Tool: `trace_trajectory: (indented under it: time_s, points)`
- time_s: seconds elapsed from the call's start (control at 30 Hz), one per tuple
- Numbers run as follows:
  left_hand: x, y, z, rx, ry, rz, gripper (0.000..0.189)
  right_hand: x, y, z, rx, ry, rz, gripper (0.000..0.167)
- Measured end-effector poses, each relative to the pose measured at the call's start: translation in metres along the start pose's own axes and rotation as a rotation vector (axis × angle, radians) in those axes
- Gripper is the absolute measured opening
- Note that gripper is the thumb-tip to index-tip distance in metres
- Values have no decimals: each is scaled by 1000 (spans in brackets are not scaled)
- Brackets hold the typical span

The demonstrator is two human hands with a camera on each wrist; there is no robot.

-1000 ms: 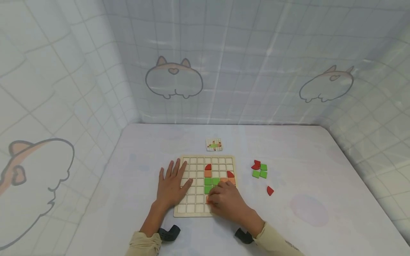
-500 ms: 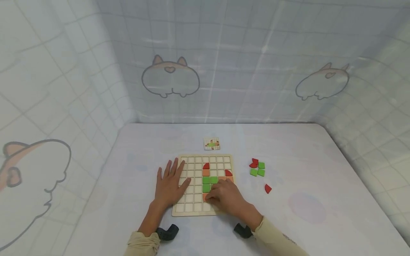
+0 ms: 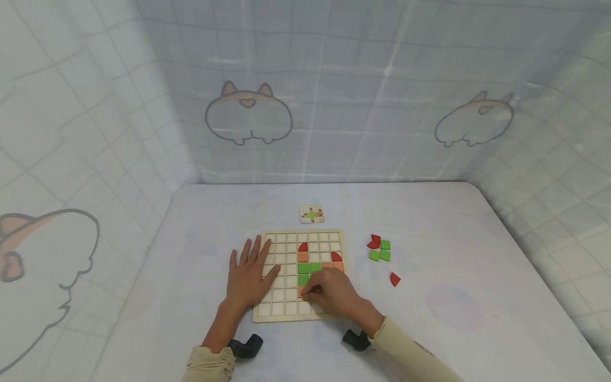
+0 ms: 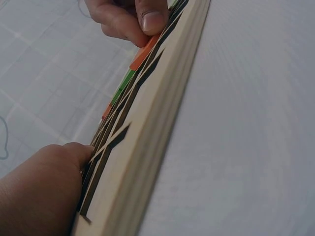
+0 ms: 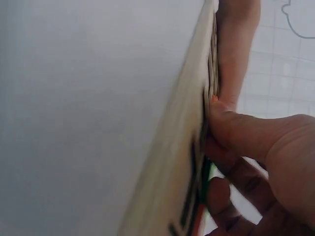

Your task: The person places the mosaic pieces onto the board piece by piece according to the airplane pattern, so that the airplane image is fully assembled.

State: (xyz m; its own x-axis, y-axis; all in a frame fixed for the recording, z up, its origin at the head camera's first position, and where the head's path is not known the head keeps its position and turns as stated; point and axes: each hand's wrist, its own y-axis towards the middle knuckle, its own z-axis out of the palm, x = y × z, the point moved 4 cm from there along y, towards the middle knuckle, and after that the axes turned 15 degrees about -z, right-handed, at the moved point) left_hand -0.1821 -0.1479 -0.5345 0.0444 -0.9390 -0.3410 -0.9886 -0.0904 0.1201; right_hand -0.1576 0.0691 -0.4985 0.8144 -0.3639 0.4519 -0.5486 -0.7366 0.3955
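Note:
My left hand (image 3: 248,280) lies with fingers spread on the left part of the wooden grid board (image 3: 278,319). At a cell in the board's lower middle, my right hand (image 3: 334,291) pinches an orange square tile (image 4: 142,53) between thumb and fingers. The tile sits at or slightly above its cell, just below a green tile (image 3: 303,279). Higher in that column are another green tile, an orange tile (image 3: 303,257) and a red quarter-round tile (image 3: 303,246). Orange tiles and a second red quarter-round (image 3: 336,257) lie near the right edge. My right hand hides several cells.
A small pattern card (image 3: 311,214) lies beyond the board. To the right are loose green squares (image 3: 384,255) with red pieces (image 3: 374,242), and a lone red quarter-round (image 3: 394,279) nearer me. Dark wrist devices (image 3: 246,347) sit below both wrists.
My right hand's fingers have shifted slightly at the orange tile, and more of its fingertips show. The left hand stays on the board. The whole view drifts a little left.

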Motion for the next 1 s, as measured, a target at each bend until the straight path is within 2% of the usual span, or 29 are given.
trace_trajectory:
  time_s: [0.13,0.23,0.33,0.47,0.73,0.9,1.0]
  points:
    - [0,0,-1,-5,-19,6,73,0,2,1,49,-4,25,8]
    - [1,-1,1,6,-15,2,73,2,0,0,100,-24,11,6]
    - [1,-2,2,15,-11,-6,73,5,-7,-6,110,-51,11,5]
    - [2,-1,1,8,-7,-15,73,2,-22,-21,41,-94,90,6]
    - [-2,-1,-1,-7,-6,-8,74,-31,-74,-58,-123,-316,370,17]
    - [-1,-1,-3,4,-3,-16,74,-46,-102,-77,-172,-404,479,24]
    - [0,-1,-3,14,1,-20,75,-54,-114,-86,-181,-421,529,31]
